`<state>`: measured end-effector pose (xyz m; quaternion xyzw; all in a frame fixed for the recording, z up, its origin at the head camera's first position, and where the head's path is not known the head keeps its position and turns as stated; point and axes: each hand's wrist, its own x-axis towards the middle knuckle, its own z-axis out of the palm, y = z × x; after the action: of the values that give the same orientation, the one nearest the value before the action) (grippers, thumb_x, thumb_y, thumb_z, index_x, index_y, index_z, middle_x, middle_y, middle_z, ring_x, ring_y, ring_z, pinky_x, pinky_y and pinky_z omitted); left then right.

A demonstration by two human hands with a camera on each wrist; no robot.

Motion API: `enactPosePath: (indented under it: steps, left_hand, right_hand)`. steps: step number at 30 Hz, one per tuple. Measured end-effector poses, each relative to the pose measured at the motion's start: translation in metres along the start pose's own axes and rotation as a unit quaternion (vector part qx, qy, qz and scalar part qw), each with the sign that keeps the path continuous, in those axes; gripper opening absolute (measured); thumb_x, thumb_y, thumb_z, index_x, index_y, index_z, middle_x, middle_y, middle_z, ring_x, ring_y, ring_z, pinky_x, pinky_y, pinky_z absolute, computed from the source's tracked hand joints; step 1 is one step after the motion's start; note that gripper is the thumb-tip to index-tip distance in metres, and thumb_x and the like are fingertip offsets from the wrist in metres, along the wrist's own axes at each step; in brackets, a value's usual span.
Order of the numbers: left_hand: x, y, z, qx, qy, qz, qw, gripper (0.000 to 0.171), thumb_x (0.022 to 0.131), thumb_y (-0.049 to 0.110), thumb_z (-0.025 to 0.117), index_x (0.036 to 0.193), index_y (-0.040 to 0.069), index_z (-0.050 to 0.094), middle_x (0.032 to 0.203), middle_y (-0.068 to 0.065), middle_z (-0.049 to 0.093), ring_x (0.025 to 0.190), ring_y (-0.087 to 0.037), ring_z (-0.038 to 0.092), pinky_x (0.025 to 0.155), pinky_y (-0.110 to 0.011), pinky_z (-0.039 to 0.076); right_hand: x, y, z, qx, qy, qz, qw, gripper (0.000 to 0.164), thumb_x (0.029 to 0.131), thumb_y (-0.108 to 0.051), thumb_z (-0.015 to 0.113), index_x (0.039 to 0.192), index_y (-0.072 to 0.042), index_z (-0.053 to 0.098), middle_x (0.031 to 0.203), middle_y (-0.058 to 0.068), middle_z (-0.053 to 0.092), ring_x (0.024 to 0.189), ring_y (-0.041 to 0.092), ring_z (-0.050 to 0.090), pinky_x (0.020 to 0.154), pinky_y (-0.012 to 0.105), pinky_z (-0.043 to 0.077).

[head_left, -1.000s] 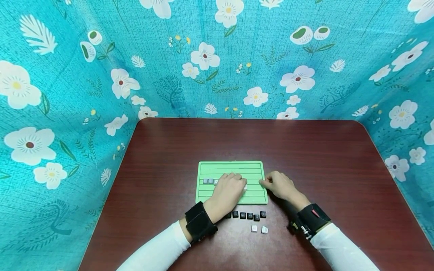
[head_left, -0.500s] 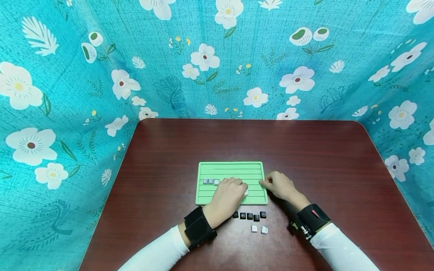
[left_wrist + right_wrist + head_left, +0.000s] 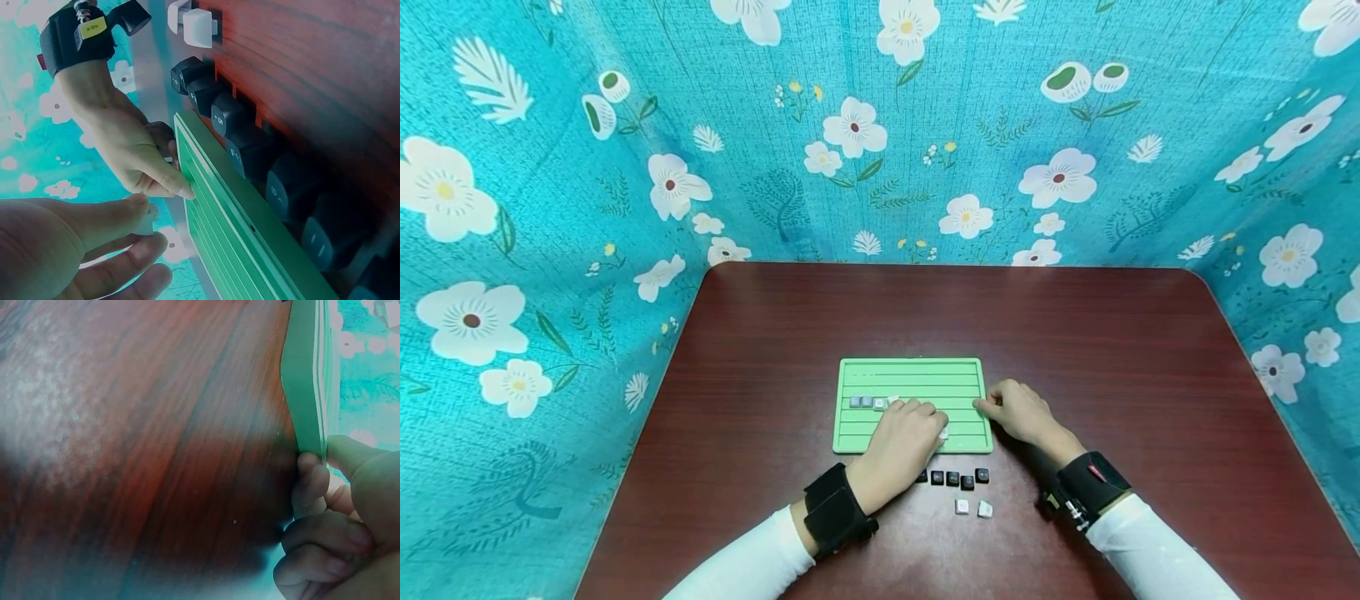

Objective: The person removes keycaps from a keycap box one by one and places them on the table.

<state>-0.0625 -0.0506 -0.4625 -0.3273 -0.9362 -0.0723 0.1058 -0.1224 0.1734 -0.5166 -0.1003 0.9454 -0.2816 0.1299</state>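
My left hand [image 3: 904,437] hovers over the green ridged board [image 3: 962,382]. In the left wrist view its thumb and finger pinch a small white keycap [image 3: 149,220], which also peeks out beside the thumb in the head view. Left of that hand, a short row of grey and white keycaps [image 3: 867,402] sits along one of the board's ridges, partly covered by the fingers. My right hand [image 3: 1017,410] grips the board's right edge; in the right wrist view the thumb lies on top and curled fingers [image 3: 312,481] are at the side and underneath.
Several black keycaps [image 3: 952,479] lie in a line on the dark red table [image 3: 1075,325] in front of the board. Two white keycaps [image 3: 962,507] lie nearer the person. A blue flowered cloth [image 3: 775,125] hangs behind the table.
My left hand has drawn back slightly toward the person, uncovering another white keycap in the row and hiding part of the black line. My right hand stays at the board's edge.
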Motion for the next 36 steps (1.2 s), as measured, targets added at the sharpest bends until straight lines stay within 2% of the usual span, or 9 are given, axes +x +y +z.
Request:
enactPosePath:
  steps: [11,20,31,36]
  left_hand:
    - [-0.005,0.003,0.000,-0.004,-0.010,-0.001,0.9999,0.012,0.082,0.032,0.067,0.083,0.020,0.065,0.078,0.006,0.062,0.070,-0.012,0.056,0.059,-0.027,0.037]
    - [-0.013,0.009,0.002,0.015,-0.006,0.012,0.9998,0.013,0.079,0.030,0.070,0.085,0.020,0.066,0.078,0.006,0.062,0.071,-0.012,0.055,0.060,-0.026,0.038]
    - [-0.020,0.013,0.003,0.016,0.001,0.020,0.9997,0.012,0.081,0.033,0.067,0.084,0.021,0.065,0.082,0.007,0.064,0.072,-0.011,0.057,0.060,-0.026,0.040]
    - [-0.024,0.014,0.001,0.004,-0.008,0.026,0.9996,0.014,0.081,0.034,0.067,0.084,0.020,0.066,0.080,0.008,0.063,0.072,-0.011,0.057,0.060,-0.026,0.039]
  right_hand:
    - [0.001,0.002,0.002,0.006,0.002,-0.010,1.000,0.045,0.089,-0.038,0.058,0.053,-0.016,0.042,0.047,-0.007,0.029,0.041,0.011,0.027,0.042,0.026,0.015]
    - [0.001,0.001,0.002,0.010,-0.004,-0.005,1.000,0.046,0.089,-0.038,0.058,0.053,-0.016,0.041,0.047,-0.007,0.028,0.040,0.011,0.026,0.041,0.025,0.015]
    - [-0.001,-0.002,-0.001,0.006,-0.001,0.000,1.000,0.046,0.089,-0.039,0.058,0.053,-0.016,0.041,0.047,-0.007,0.028,0.041,0.012,0.027,0.042,0.026,0.016]
    - [-0.001,-0.001,-0.001,0.004,-0.001,0.001,1.000,0.046,0.089,-0.039,0.058,0.053,-0.016,0.041,0.048,-0.007,0.028,0.042,0.011,0.027,0.042,0.026,0.016]
